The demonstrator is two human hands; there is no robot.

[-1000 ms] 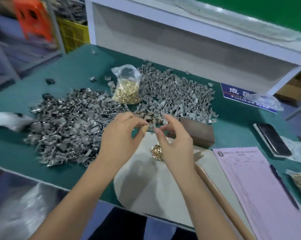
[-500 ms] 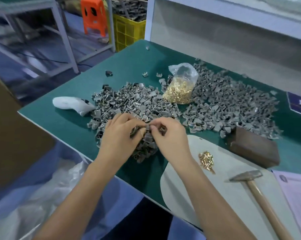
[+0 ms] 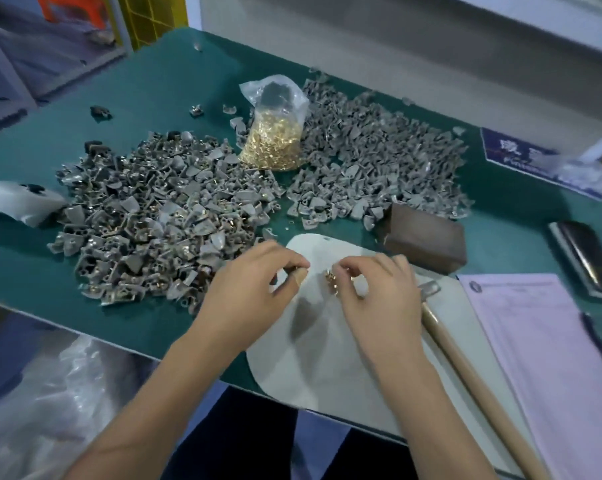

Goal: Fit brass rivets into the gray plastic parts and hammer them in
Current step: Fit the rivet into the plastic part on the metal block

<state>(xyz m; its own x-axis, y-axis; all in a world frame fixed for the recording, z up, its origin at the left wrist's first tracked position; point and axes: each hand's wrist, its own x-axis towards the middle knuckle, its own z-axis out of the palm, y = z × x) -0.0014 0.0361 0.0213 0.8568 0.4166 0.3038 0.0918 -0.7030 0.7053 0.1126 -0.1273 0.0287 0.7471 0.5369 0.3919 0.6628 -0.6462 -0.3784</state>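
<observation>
Fingers of the left hand [image 3: 254, 292] pinched a small gray plastic part [image 3: 290, 270], orientation unclear; the right hand [image 3: 375, 289] pinched loose brass rivets [image 3: 331, 280] on the pale oval mat [image 3: 327, 358] near the worktop's front edge.

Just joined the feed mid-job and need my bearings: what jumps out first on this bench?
Two big heaps of gray plastic parts cover the green table, one left, one further right, with a clear bag of brass rivets standing between them. Nearer the camera, the left hand pinches a small dark part while the right hand picks at a small cluster of loose rivets on a pale mat. A wooden-handled hammer lies right of the hands.
</observation>
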